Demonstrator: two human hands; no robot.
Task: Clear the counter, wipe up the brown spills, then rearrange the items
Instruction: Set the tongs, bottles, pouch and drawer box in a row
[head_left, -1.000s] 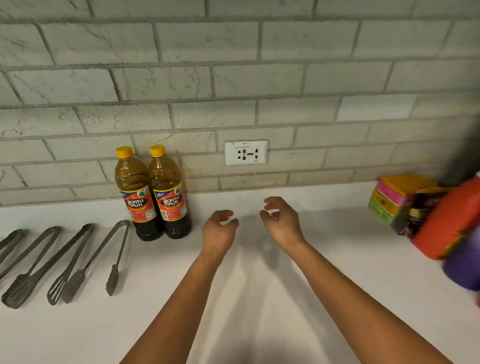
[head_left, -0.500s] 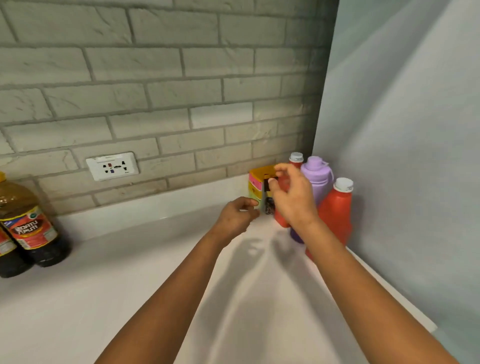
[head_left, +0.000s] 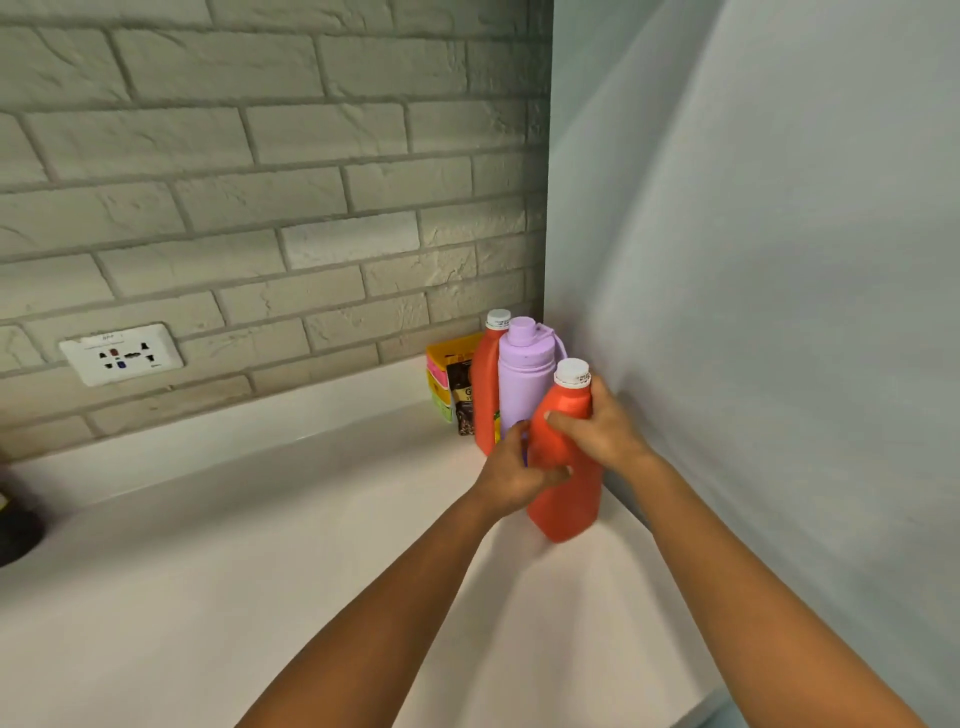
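Gripping near red bottle (head_left: 563, 467) — right hand (head_left: 605, 431) at shoulder, left hand (head_left: 511, 475) mid-body; purple flask (head_left: 524, 387) half-hidden.

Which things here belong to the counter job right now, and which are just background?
In the job:
near red plastic bottle with white cap, gripped by left hand and right hand
far red bottle
lilac flask
dark snack packet
stack of coloured boxes
white counter

Background:
white wall socket
grey brick wall
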